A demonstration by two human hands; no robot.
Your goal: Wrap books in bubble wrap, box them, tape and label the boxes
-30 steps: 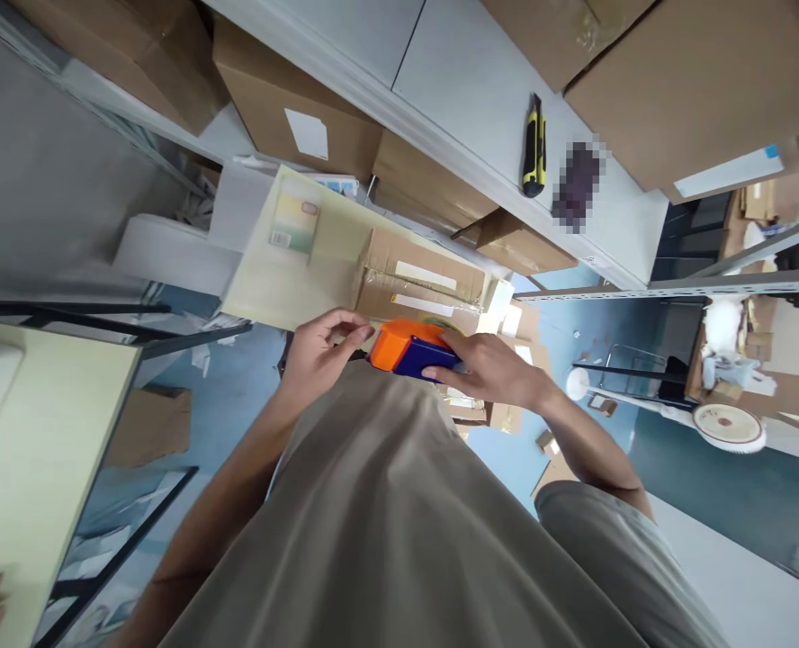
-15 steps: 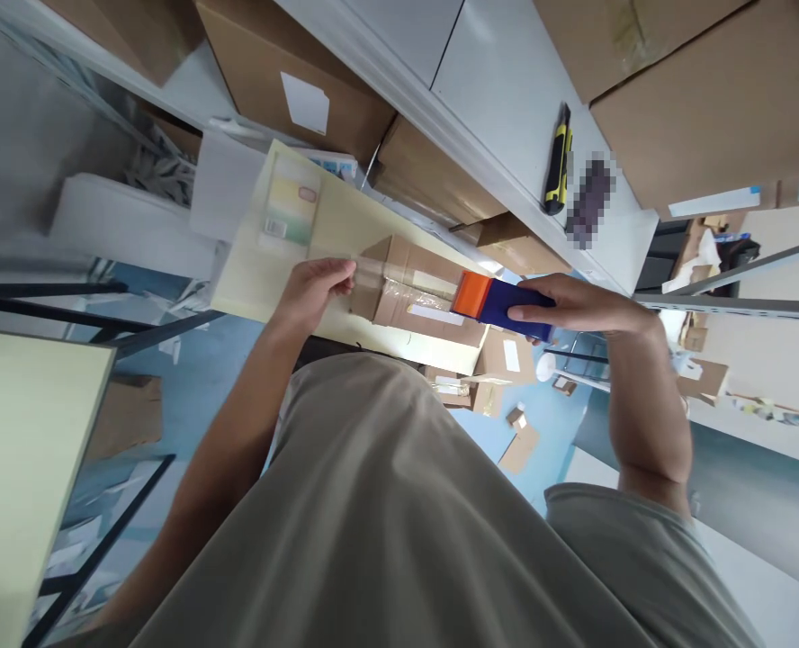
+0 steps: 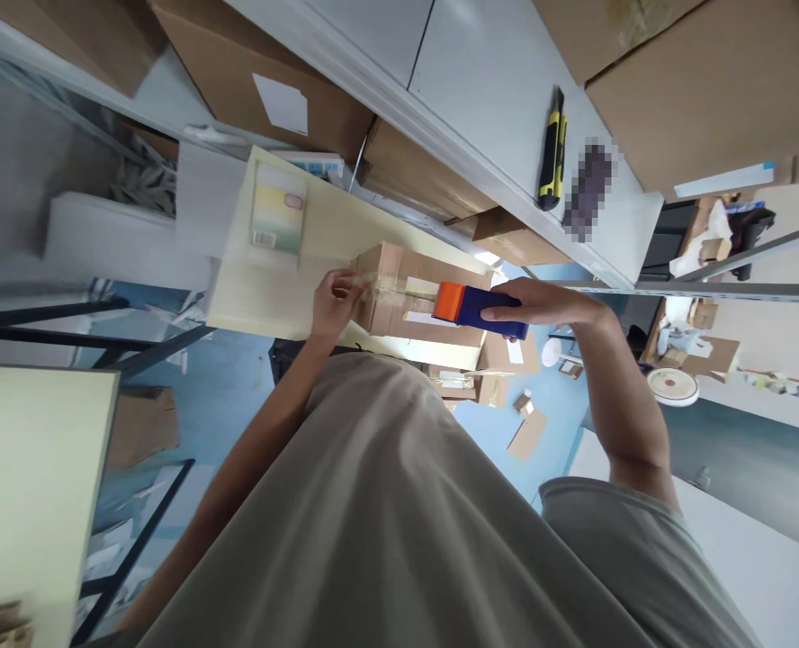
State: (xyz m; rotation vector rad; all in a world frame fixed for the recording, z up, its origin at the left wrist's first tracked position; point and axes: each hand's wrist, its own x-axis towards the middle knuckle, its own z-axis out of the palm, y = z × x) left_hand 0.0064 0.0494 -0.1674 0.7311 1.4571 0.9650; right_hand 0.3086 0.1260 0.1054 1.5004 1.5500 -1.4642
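Note:
A brown cardboard box (image 3: 453, 335) lies on the pale yellow table (image 3: 325, 216), with white labels on its upper side. At the box's left end is my left hand (image 3: 332, 308), fingers curled and pinching the end of the clear packing tape (image 3: 365, 281) against or close to that end face. The tape runs along the box top. My right hand (image 3: 538, 301) is wrapped round a blue and orange tape dispenser (image 3: 484, 309), its orange head low over the middle of the box top.
On the white shelf (image 3: 487, 99) lie a yellow and black box cutter (image 3: 552, 153) and a blurred-out dark item. Several cartons (image 3: 413, 166) stand under and on the shelving. A printed packet (image 3: 276, 211) lies at the table's left. Black metal frames (image 3: 136, 531) stand at left.
My left hand has moved right, up to the box's end, bringing the tape with it. My right hand and the dispenser have shifted slightly left along the box.

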